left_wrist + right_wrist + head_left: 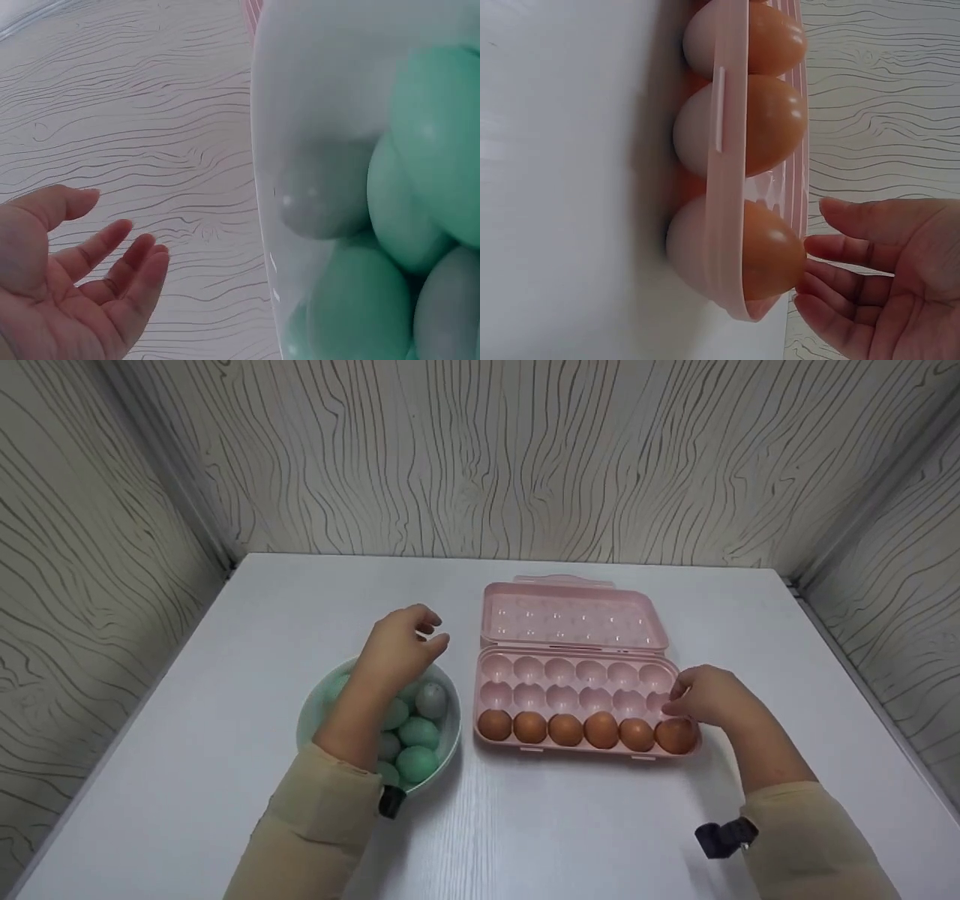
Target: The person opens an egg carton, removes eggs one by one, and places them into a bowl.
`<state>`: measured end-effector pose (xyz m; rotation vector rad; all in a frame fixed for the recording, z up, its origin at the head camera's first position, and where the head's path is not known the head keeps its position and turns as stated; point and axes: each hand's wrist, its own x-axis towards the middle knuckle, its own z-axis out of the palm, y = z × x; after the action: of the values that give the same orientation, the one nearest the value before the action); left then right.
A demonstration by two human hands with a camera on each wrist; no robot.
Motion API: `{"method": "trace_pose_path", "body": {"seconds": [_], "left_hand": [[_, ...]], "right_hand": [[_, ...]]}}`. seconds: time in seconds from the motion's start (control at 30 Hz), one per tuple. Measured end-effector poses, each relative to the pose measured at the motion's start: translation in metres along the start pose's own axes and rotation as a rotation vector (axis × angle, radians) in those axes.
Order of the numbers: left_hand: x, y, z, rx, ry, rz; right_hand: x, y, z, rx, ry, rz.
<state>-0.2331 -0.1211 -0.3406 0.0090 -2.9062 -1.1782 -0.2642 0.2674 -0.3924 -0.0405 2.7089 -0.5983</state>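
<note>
My left hand (394,649) is above a pale round bowl (452,735) of green and grey eggs. Its fingers are loosely bent, the thumb stands apart, and nothing is between them; the left wrist view shows the palm beside the bowl's rim. A pink egg carton (574,652) lies with its lid raised, a row of brown eggs filling its near side. At the carton's right end is my right hand (709,697), fingers loosely bent near the rightmost brown egg (676,735). In the right wrist view the fingertips (810,281) overlap the carton's edge; contact is unclear.
The carton's middle and back rows show bare cups. Both bowl and carton stand on a white table (570,825). Wood-patterned panels (480,457) rise behind the table and at both sides. A small black camera (726,838) is worn at the right sleeve.
</note>
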Motion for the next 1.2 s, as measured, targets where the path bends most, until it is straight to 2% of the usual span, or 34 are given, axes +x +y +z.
{"method": "trace_pose_path", "body": {"seconds": [0.3,0.63,0.77,0.93,1.03,1.2], "left_hand": [[-0.002,0.007,0.018,-0.186,0.023,-0.033],[0.0,0.006,0.04,-0.349,0.089,-0.044],[0.002,0.005,0.047,-0.376,0.085,-0.068],[0.004,0.004,0.054,-0.404,0.064,-0.108],[0.005,0.003,0.058,-0.398,0.048,-0.122],[0.004,0.003,0.06,-0.362,0.035,-0.125]], "right_hand": [[-0.003,0.001,0.008,-0.016,-0.016,-0.032],[-0.01,-0.002,0.023,-0.002,-0.019,-0.026],[-0.01,-0.005,0.029,-0.047,0.007,-0.053],[-0.008,-0.008,0.034,-0.171,0.042,-0.108],[-0.008,-0.009,0.035,-0.235,0.067,-0.135],[-0.008,-0.009,0.036,-0.266,0.097,-0.149]]}}
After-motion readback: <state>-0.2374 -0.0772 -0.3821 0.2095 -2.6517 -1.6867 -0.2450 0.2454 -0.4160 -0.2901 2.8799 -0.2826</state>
